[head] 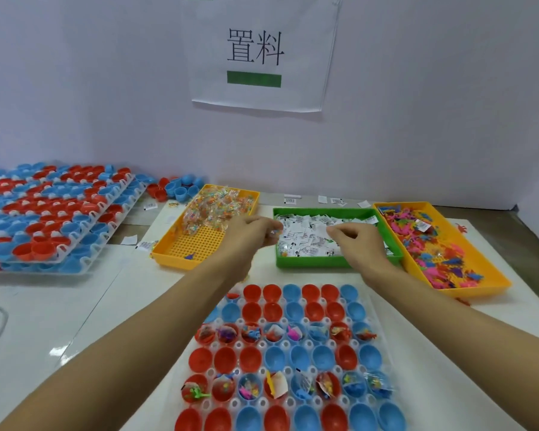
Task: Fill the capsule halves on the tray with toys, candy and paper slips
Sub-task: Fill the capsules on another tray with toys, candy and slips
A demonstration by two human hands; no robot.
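A clear tray (pixel 383 340) in front of me holds rows of red and blue capsule halves (pixel 293 356). Two of its rows contain toys, candy and slips; the others look empty. My left hand (pixel 251 233) hovers between the yellow candy bin (pixel 171 255) and the green bin of paper slips (pixel 305 262), fingers curled, pinching small wrapped candy. My right hand (pixel 357 241) reaches into the green bin with curled fingers on the paper slips (pixel 305 236). A yellow bin (pixel 492 283) of small plastic toys (pixel 433 244) sits at the right.
Stacked trays of filled red and blue capsules (pixel 50 213) lie at the far left. Loose capsule halves (pixel 178 188) sit behind the candy bin. Stray slips (pixel 324 200) lie along the back wall, where a paper sign (pixel 255 54) hangs.
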